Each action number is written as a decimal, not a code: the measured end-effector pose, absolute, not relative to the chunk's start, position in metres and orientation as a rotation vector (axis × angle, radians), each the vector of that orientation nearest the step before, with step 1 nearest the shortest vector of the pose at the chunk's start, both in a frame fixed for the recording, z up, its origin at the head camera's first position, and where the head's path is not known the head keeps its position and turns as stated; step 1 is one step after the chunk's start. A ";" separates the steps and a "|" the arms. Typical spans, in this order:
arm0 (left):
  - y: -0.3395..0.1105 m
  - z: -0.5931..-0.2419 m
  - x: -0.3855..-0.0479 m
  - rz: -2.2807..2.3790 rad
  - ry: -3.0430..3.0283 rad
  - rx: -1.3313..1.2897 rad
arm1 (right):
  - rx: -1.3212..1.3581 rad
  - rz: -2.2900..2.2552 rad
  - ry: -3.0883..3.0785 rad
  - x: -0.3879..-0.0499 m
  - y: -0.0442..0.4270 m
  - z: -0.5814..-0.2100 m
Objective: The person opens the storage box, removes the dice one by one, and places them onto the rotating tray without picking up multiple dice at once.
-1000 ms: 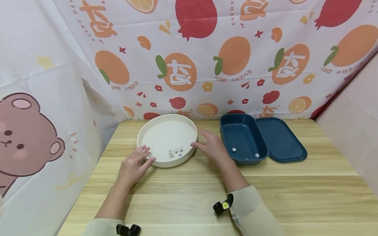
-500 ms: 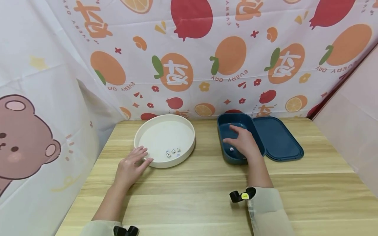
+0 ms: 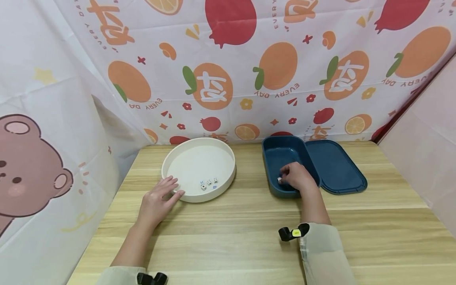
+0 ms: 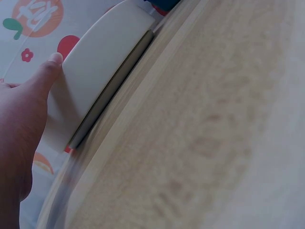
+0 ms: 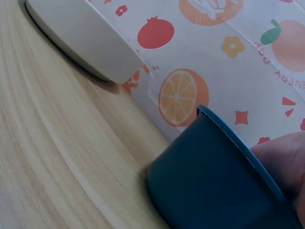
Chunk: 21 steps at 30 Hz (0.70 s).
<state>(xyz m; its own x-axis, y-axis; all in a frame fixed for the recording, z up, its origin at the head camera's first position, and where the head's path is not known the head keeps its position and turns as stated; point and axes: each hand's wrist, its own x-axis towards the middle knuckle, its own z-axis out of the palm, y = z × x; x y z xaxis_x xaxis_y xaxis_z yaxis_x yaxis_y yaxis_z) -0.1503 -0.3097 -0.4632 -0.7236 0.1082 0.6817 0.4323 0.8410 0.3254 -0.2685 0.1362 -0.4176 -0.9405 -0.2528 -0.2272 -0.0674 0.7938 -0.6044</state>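
My left hand (image 3: 155, 202) rests at the near left rim of a round cream tray (image 3: 197, 162), its thumb and fingers spread along the edge. In the left wrist view the thumb (image 4: 47, 71) touches the tray's outer wall. Several small white dice (image 3: 209, 183) lie in the tray near its front. My right hand (image 3: 298, 177) reaches down into a dark blue rectangular box (image 3: 281, 152). Its curled fingertips pinch a white die (image 3: 279, 179) low in the box. The box wall (image 5: 209, 176) hides most of that hand in the right wrist view.
A dark blue lid (image 3: 336, 166) lies flat against the box's right side. Everything stands on a light wooden table (image 3: 228, 237). A fruit-print cloth (image 3: 246, 71) hangs right behind the tray and box, and a white cloth with a bear (image 3: 32, 166) is on the left.
My right hand has moved right from beside the tray to the box, then down into it, its fingers closing at a die. My left hand has stayed at the tray rim.
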 end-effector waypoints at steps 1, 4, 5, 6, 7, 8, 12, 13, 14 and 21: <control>-0.310 -0.463 -0.150 -0.622 -2.340 -0.391 | -0.240 -0.886 2.682 -0.269 0.136 -0.418; -0.310 -0.464 -0.151 -0.620 -2.339 -0.393 | -0.219 -0.882 2.668 -0.270 0.135 -0.419; -0.310 -0.464 -0.151 -0.619 -2.335 -0.395 | -0.214 -0.885 2.665 -0.270 0.135 -0.419; -0.310 -0.464 -0.152 -0.620 -2.334 -0.397 | -0.210 -0.887 2.663 -0.271 0.135 -0.419; -0.310 -0.464 -0.152 -0.619 -2.334 -0.399 | -0.209 -0.887 2.662 -0.271 0.135 -0.420; -0.310 -0.464 -0.152 -0.618 -2.331 -0.400 | -0.209 -0.886 2.663 -0.271 0.135 -0.420; -0.310 -0.464 -0.152 -0.617 -2.332 -0.402 | -0.209 -0.879 2.667 -0.272 0.134 -0.421; -0.310 -0.464 -0.152 -0.616 -2.330 -0.403 | -0.210 -0.875 2.668 -0.272 0.134 -0.422; -0.310 -0.464 -0.152 -0.615 -2.329 -0.404 | -0.206 -0.875 2.668 -0.272 0.134 -0.422; -0.310 -0.464 -0.151 -0.614 -2.328 -0.407 | -0.197 -0.876 2.668 -0.271 0.133 -0.422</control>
